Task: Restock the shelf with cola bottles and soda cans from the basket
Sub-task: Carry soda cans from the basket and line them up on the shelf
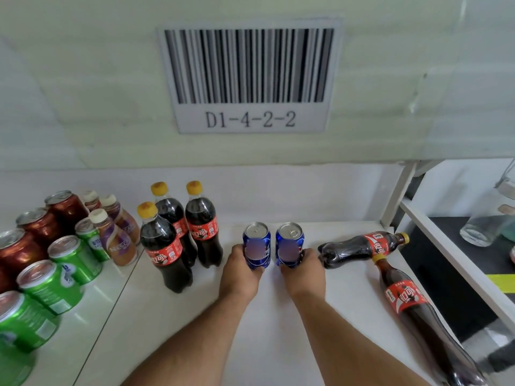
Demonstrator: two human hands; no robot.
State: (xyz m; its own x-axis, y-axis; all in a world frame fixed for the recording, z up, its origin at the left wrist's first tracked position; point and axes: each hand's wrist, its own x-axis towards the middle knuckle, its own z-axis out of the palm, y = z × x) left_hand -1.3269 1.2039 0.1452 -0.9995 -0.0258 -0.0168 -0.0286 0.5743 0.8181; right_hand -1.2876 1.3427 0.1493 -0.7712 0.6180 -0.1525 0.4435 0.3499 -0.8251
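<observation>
Two blue aluminium soda cans stand upright side by side on the white shelf board (278, 316), silver tops up, just apart from each other. The left blue can (256, 245) is wrapped low on its body by the left hand (241, 270), fingers closed round it; the right blue can (289, 243) is gripped the same way by the right hand (303, 270).

Just left of the left hand stand three upright dark cola bottles with red labels and yellow caps (181, 232), grouped closely together. Right of the right hand, a fourth cola bottle (365, 247) lies on its side, its cap pointing away from the hand, and a fifth, longer cola bottle (412, 310) lies beyond it, its cap touching or just beside the fourth bottle.

Farther left of the left hand are green cans (53, 285), dark red cans (41, 224) and brown coffee bottles with white caps (114, 238). Above both hands hangs a barcode label reading D1-4-2-2 (250, 76).
</observation>
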